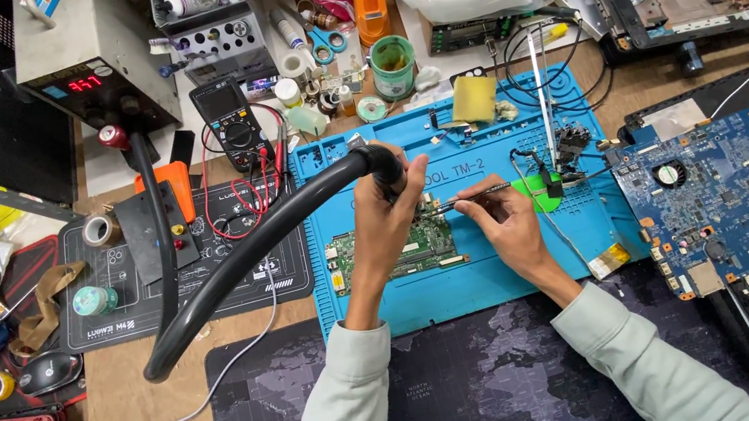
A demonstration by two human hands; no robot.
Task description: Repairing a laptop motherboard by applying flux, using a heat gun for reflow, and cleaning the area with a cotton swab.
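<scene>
Blue silicone work mat [509, 284] lies on the bench, a dark map-print desk mat [486, 395] just in front of it. A thick black hose [232, 265] curves in from the left, off the grey station with a red readout [90, 55], up to the hot-air handpiece [384, 166]. My judgement: the hose is stiff and springy and will drag the nozzle sideways, so the grip belongs well up on the handle, clear of the hot tip.

My left hand [385, 224] is wrapped shut around that handpiece, fingers fully curled, nozzle pointing down at the green circuit board [401, 249]. The board lies flat on the blue mat, partly under my left hand. It looks light, rigid and fragile; edges only, no flexing.

My right hand [507, 224] pinches the metal tweezers [469, 197] between thumb and forefinger, the other fingers loosely curled, tips reaching left to the board's upper edge. Thin, slippery steel; hold mid-shaft. I cannot tell whether the tips grip a part.

A larger blue motherboard [717, 194] sits well apart on the right.
</scene>
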